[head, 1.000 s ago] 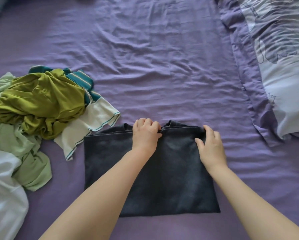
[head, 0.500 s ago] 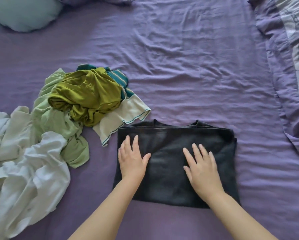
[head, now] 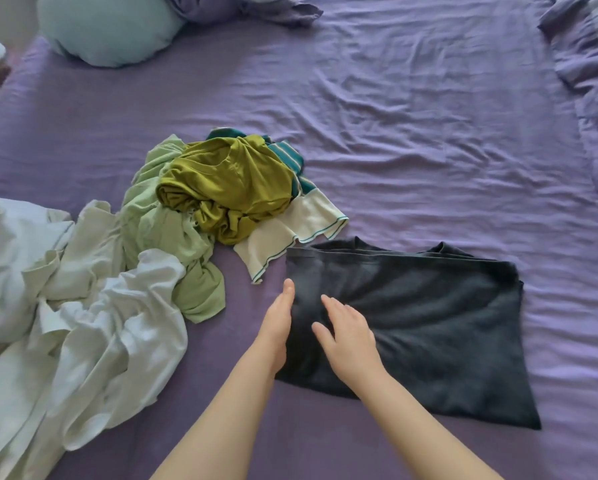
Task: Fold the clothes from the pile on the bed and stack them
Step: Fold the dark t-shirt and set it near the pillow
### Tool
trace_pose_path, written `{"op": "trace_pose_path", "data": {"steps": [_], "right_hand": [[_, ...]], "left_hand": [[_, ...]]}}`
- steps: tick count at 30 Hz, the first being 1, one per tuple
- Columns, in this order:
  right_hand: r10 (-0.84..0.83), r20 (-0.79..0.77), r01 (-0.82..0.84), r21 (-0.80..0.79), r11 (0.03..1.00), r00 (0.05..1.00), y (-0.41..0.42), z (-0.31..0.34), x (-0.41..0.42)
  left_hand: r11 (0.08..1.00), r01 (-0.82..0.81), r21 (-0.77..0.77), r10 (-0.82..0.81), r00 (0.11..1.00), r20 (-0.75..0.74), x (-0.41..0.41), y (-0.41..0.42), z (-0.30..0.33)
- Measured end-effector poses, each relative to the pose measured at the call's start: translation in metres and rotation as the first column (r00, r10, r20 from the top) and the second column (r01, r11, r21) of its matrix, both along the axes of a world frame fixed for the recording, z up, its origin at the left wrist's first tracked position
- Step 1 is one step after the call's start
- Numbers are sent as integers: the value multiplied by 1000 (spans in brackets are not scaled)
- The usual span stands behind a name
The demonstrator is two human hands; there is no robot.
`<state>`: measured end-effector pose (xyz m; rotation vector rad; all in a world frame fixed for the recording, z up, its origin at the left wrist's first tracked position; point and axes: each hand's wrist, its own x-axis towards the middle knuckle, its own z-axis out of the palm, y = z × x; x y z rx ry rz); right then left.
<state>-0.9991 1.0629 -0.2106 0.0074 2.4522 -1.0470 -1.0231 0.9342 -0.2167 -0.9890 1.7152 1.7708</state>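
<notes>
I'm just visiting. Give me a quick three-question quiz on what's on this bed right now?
1. True or false: the dark garment lies folded flat on the purple sheet.
2. Which item tops the unfolded pile? A) olive-green top B) red towel C) blue jeans
3. Fill in: both hands, left and right, are at the dark garment's ____ edge.

Key: 1 true; 2 A; 3 left.

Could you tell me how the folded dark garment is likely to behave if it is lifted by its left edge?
The dark garment is probably floppy: its layers would likely sag and unfold. It looks light, and may slide on the purple sheet.
</notes>
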Motion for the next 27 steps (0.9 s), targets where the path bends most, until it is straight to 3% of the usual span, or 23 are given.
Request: {"op": "trace_pose_path", "data": {"steps": [3,10,14,19,22,25,27], "right_hand": [[-138,21,139,-257,956,990,-3,14,-15],[-235,-71,232,-48,972,969,54,53,-12],[-387,-51,381,-98,919,921,107,59,-5],[-515,-63,516,11,856,855,182,38,5],[-531,10,526,113,843,848,214,18,14],[-542,34,531,162,832,840,223,2,21],[-532,-18,523,215,825,847,222,-3,24]], "left_hand": [[963,61,262,-48,997,-57,-1,7,16],[836,292,465,-274,956,-109,-6,56,59],[805,413,427,-405,907,-114,0,114,71],[830,511,222,-493,859,-135,16,173,58],[861,508,-29,-506,851,-141,26,178,40],[675,540,-503,-651,756,-63,31,169,26],[604,494,-626,-653,757,-33,33,165,19]]}}
